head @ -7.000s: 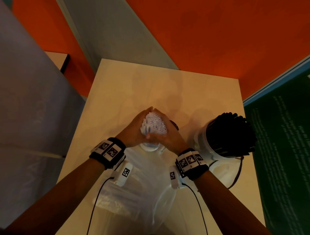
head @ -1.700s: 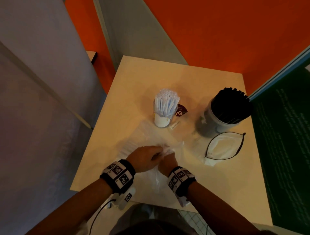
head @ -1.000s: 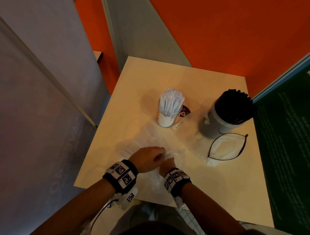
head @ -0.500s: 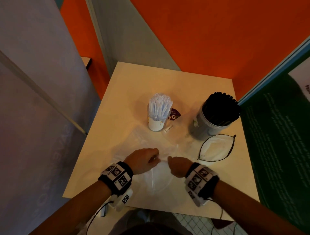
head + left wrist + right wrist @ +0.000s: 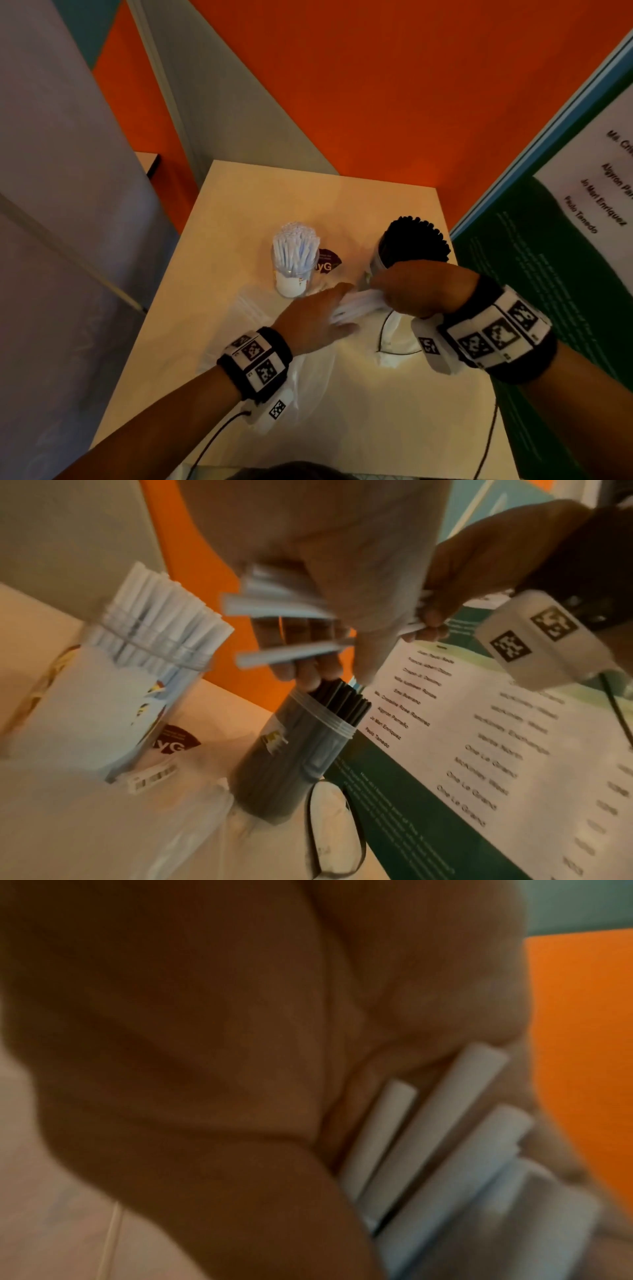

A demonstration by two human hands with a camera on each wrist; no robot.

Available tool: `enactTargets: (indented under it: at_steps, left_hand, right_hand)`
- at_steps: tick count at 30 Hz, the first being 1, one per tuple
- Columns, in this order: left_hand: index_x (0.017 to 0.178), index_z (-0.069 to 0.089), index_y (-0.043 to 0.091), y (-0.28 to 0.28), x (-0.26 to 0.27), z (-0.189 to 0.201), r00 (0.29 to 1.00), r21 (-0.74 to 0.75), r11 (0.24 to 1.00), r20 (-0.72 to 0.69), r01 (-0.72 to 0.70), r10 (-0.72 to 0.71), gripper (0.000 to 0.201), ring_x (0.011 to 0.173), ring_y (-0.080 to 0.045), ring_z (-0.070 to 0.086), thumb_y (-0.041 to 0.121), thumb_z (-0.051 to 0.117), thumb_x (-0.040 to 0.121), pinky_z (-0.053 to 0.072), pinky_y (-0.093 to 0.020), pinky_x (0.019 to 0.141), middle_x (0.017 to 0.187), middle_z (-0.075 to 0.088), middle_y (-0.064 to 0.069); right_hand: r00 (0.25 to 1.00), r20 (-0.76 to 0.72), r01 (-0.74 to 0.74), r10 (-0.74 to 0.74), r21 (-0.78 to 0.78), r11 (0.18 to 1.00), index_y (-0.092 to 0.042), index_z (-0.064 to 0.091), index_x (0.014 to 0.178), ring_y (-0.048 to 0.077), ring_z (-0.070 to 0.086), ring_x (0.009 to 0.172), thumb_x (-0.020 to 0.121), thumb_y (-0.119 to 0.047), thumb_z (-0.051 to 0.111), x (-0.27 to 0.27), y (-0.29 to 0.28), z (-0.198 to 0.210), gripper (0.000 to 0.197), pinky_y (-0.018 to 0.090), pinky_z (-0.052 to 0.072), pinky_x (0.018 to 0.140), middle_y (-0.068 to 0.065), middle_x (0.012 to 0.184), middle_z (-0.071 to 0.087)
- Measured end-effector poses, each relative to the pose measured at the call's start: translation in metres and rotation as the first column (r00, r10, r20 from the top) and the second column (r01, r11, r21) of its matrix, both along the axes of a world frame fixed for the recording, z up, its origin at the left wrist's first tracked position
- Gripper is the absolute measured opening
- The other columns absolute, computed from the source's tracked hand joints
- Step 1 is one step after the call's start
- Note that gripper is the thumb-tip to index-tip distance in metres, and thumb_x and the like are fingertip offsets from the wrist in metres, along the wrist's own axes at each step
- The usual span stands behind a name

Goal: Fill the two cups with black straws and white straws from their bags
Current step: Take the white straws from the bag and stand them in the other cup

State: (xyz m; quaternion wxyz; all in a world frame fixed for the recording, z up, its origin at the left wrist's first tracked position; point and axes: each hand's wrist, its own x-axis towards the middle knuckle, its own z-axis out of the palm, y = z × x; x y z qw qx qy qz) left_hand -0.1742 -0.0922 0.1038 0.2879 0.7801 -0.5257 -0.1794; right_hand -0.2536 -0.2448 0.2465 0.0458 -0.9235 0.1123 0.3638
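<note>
White straws (image 5: 356,305) are held as a small bunch by both hands: right hand (image 5: 416,287) grips one end, left hand (image 5: 313,323) holds the other, above the desk (image 5: 359,404), near the two full cups (image 5: 294,270).

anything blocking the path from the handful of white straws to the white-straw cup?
Nothing visible. Both hands, left hand and right hand, hold the loose white straws just right of the white-straw cup; only bare table lies between.
</note>
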Motion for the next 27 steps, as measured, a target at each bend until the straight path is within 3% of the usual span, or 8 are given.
enactTargets:
  at_steps: [5, 8, 10, 14, 17, 20, 24, 27]
  left_hand:
    - [0.113, 0.061, 0.018, 0.017, 0.027, -0.006, 0.987, -0.034, 0.987, 0.026, -0.158, 0.159, 0.022, 0.074, -0.032, 0.063, 0.029, 0.055, 0.094, 0.032, -0.027, 0.056, 0.086, 0.068, -0.012]
    - [0.111, 0.063, 0.015, 0.029, 0.04, -0.008, 0.974, -0.07, 0.974, -0.084, -0.218, 0.212, 0.022, 0.073, -0.03, 0.064, 0.028, 0.058, 0.094, 0.039, -0.031, 0.055, 0.086, 0.069, -0.012]
    - [0.106, 0.064, 0.016, 0.028, 0.042, -0.007, 0.971, -0.103, 0.971, -0.124, -0.216, 0.203, 0.018, 0.067, -0.027, 0.062, 0.029, 0.058, 0.094, 0.038, -0.03, 0.053, 0.079, 0.067, -0.009]
    - [0.083, 0.051, 0.038, 0.021, 0.043, -0.007, 0.96, -0.121, 0.967, -0.197, -0.223, 0.197, 0.014, 0.052, -0.012, 0.046, 0.033, 0.054, 0.096, 0.027, -0.025, 0.051, 0.062, 0.052, 0.004]
    - [0.084, 0.059, 0.025, 0.02, 0.048, -0.01, 0.917, -0.12, 0.944, -0.302, -0.307, 0.26, 0.016, 0.052, -0.016, 0.047, 0.035, 0.054, 0.096, 0.033, -0.034, 0.052, 0.063, 0.056, -0.003]
    - [0.091, 0.064, 0.019, 0.016, 0.054, -0.012, 0.881, -0.136, 0.924, -0.376, -0.358, 0.286, 0.021, 0.061, -0.018, 0.058, 0.035, 0.051, 0.097, 0.042, -0.036, 0.055, 0.075, 0.065, -0.006]
    - [0.099, 0.055, 0.024, 0.013, 0.068, -0.016, 0.868, -0.11, 0.916, -0.38, -0.385, 0.319, 0.019, 0.06, -0.008, 0.05, 0.04, 0.06, 0.091, 0.036, -0.023, 0.054, 0.075, 0.056, 0.006]
    - [0.116, 0.046, 0.02, 0.021, 0.08, -0.025, 0.835, -0.098, 0.865, -0.334, -0.492, 0.437, 0.052, 0.094, -0.005, 0.045, 0.037, 0.076, 0.078, 0.035, -0.017, 0.076, 0.106, 0.044, 0.008]
  right_hand:
    - [0.935, 0.32, 0.04, -0.152, 0.329, 0.943, -0.012, 0.059, 0.112, 0.017, 0.056, 0.092, 0.098, -0.035, 0.045, 0.02, -0.008, -0.001, 0.03, 0.025, 0.045, 0.08, 0.004, 0.108, 0.061]
    - [0.569, 0.6, 0.019, -0.563, 0.674, 0.738, -0.017, 0.055, 0.116, 0.007, 0.055, 0.102, 0.094, -0.047, 0.03, 0.023, -0.003, -0.016, 0.044, 0.014, 0.044, 0.087, -0.005, 0.114, 0.059]
    - [0.477, 0.552, -0.027, -0.684, 0.787, 0.617, -0.017, 0.056, 0.113, 0.008, 0.055, 0.109, 0.093, -0.048, 0.025, 0.028, 0.011, -0.033, 0.048, 0.025, 0.046, 0.097, -0.005, 0.114, 0.06]
    - [0.489, 0.44, -0.057, -0.753, 0.877, 0.477, -0.011, 0.06, 0.107, 0.019, 0.058, 0.112, 0.094, -0.045, 0.029, 0.044, 0.032, -0.054, 0.048, 0.045, 0.046, 0.101, 0.003, 0.113, 0.062]
    - [0.359, 0.311, -0.186, -0.88, 0.948, 0.26, -0.008, 0.051, 0.108, 0.024, 0.057, 0.111, 0.092, -0.029, 0.048, 0.051, 0.033, -0.061, 0.026, 0.045, 0.048, 0.098, 0.014, 0.111, 0.058]
    - [0.413, 0.2, -0.241, -0.889, 0.965, 0.105, -0.007, 0.044, 0.104, 0.027, 0.061, 0.1, 0.093, 0.005, 0.049, 0.06, 0.047, -0.075, 0.017, 0.035, 0.052, 0.092, 0.018, 0.097, 0.055]
    - [0.37, 0.216, -0.227, -0.904, 0.964, 0.138, -0.01, 0.043, 0.089, 0.022, 0.055, 0.073, 0.094, 0.014, 0.04, 0.088, 0.042, -0.074, 0.024, 0.028, 0.05, 0.07, 0.013, 0.079, 0.051]
    - [0.272, 0.245, -0.229, -0.931, 0.956, 0.185, -0.013, 0.042, 0.087, 0.02, 0.05, 0.067, 0.093, 0.015, 0.039, 0.112, 0.017, -0.066, 0.029, 0.035, 0.045, 0.073, 0.009, 0.075, 0.049]
